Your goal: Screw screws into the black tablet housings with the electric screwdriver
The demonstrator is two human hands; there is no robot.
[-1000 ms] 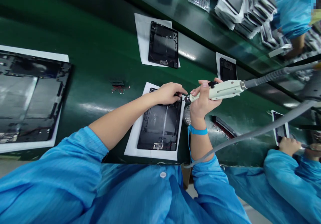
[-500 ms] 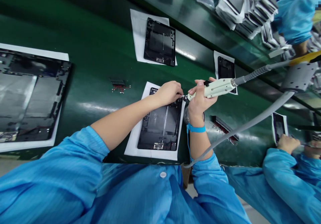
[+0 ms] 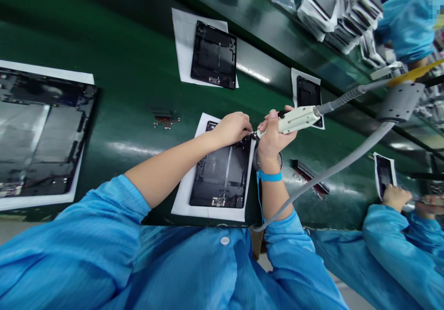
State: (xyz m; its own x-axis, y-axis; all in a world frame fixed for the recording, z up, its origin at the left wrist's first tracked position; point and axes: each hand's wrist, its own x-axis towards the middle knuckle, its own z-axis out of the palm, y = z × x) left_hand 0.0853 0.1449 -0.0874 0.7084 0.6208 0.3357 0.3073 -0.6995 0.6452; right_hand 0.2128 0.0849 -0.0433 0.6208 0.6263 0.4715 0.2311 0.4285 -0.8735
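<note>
An opened tablet [image 3: 222,176] with black frame and grey battery lies on a sheet of white paper [image 3: 182,192] in front of me. My left hand [image 3: 232,128] is closed in a pinch over its upper right corner; what the fingertips hold, if anything, is hidden. My right hand [image 3: 272,139] grips a cream electric screwdriver [image 3: 297,120], held slanting, with a grey hose at its rear. The screwdriver's dark tip points left and is close beside my left fingertips. Whether it touches the tablet I cannot tell. A blue strap circles my right wrist.
Other opened tablets lie on paper at the left [image 3: 52,129] and back [image 3: 214,55]. Small wired parts [image 3: 166,118] sit left of my work, and a dark strip of parts [image 3: 310,176] right. A thick grey hose [image 3: 342,162] crosses my right forearm. A co-worker's hand [image 3: 397,196] works far right.
The screwdriver and my right hand have shifted slightly left. The tablets at the back have slid a little left and away. My left hand keeps almost the same place.
</note>
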